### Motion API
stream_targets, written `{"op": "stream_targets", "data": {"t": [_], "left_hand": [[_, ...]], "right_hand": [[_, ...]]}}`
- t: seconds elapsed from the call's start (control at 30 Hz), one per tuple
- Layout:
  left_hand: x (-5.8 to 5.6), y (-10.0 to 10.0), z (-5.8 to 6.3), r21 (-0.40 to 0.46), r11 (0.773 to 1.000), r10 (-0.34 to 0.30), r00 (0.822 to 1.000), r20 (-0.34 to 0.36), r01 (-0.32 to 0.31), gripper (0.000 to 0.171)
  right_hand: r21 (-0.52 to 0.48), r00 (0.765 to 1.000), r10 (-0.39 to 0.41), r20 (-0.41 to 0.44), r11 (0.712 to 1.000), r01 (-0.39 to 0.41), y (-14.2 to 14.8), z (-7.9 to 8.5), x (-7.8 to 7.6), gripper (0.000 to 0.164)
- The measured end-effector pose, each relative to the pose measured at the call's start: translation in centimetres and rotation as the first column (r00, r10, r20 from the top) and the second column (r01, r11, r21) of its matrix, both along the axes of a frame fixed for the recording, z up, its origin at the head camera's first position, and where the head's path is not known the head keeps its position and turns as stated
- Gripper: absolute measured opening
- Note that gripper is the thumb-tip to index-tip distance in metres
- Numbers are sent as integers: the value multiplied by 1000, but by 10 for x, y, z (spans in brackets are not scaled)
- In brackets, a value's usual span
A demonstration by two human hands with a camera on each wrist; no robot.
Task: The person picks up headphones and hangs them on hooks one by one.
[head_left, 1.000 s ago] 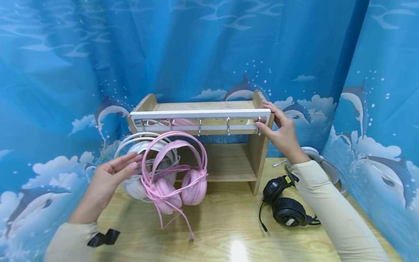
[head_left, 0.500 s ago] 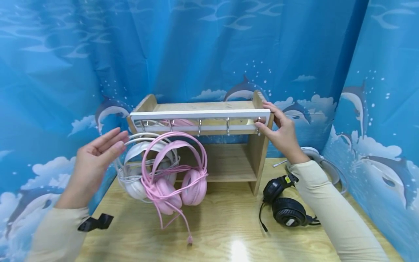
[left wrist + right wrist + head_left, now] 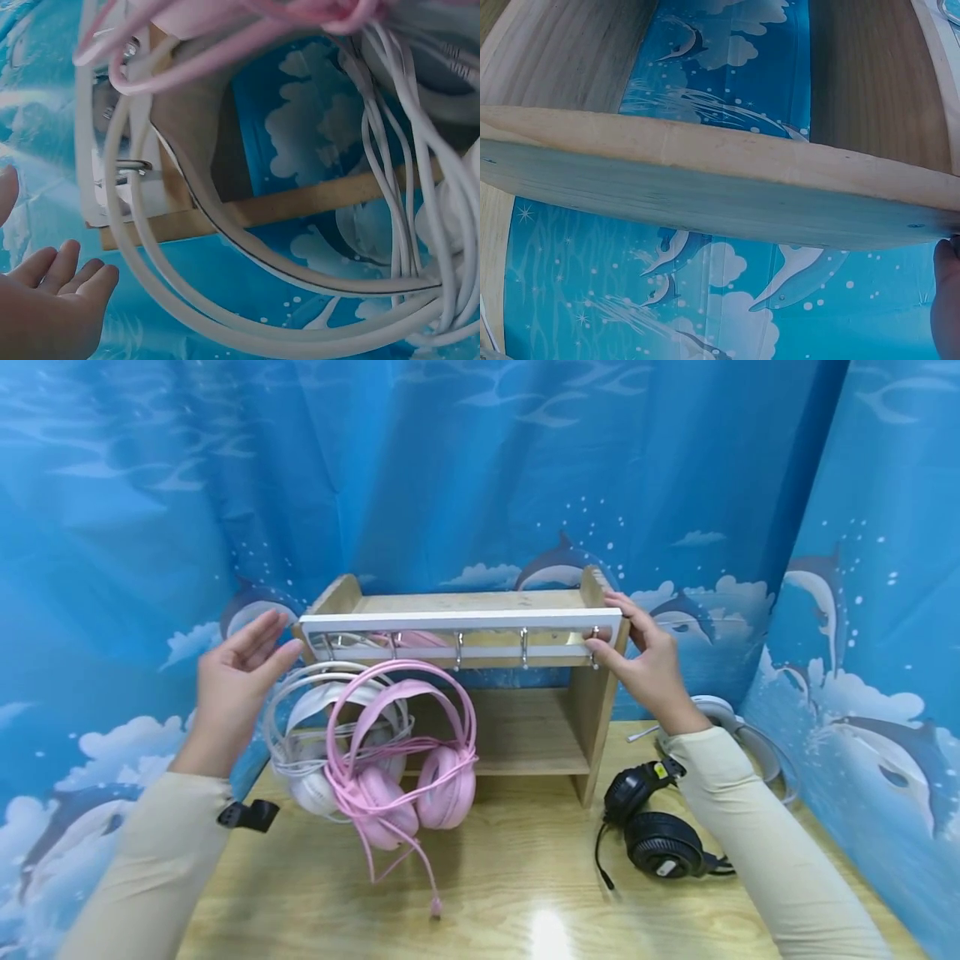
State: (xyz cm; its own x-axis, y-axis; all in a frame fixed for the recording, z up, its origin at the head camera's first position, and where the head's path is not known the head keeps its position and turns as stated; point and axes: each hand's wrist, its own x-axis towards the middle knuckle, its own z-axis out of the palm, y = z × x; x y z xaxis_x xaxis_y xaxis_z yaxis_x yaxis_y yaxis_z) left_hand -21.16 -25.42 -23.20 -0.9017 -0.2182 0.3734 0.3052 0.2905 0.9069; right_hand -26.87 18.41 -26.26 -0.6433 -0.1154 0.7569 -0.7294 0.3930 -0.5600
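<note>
A white rail with metal hooks (image 3: 487, 619) runs along the front top of a small wooden shelf (image 3: 495, 727). White headphones (image 3: 311, 795) hang at its left end, partly covered by pink headphones (image 3: 446, 789) with their cable wound round them. My left hand (image 3: 232, 693) is beside the rail's left end, fingers extended and thumb apart, holding nothing; in the left wrist view the hand (image 3: 60, 315) is apart from the white headband. My right hand (image 3: 648, 668) grips the rail's right end, thumb in front and fingers behind at the shelf's side panel.
Black headphones (image 3: 663, 845) with a microphone lie on the wooden table (image 3: 510, 868), under my right forearm. Behind them are white-grey headphones (image 3: 716, 710) near the right curtain. A blue dolphin-print curtain (image 3: 465, 468) encloses the back and sides.
My left hand has moved off the white headphones, out to the left, then up to beside the rail's left end. The right hand keeps its hold; the hanging headphones stay almost still.
</note>
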Motion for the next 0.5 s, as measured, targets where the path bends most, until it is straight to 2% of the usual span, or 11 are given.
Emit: {"op": "stream_targets", "data": {"t": [0.1, 0.2, 0.37, 0.5], "left_hand": [[-8, 0, 2, -111, 993, 51, 998, 28, -48, 63], [-16, -2, 2, -198, 978, 69, 997, 25, -63, 65], [-30, -7, 4, -296, 955, 28, 999, 16, -22, 74], [-41, -10, 4, -344, 938, -33, 997, 63, 52, 82]], "right_hand": [[0, 1000, -3, 4, 1000, 3, 0, 0, 0, 54], [1, 1000, -6, 1, 1000, 6, 0, 0, -1, 54], [3, 1000, -3, 1, 1000, 3, 0, 0, -2, 53], [4, 1000, -4, 4, 1000, 4, 0, 0, -1, 53]]}}
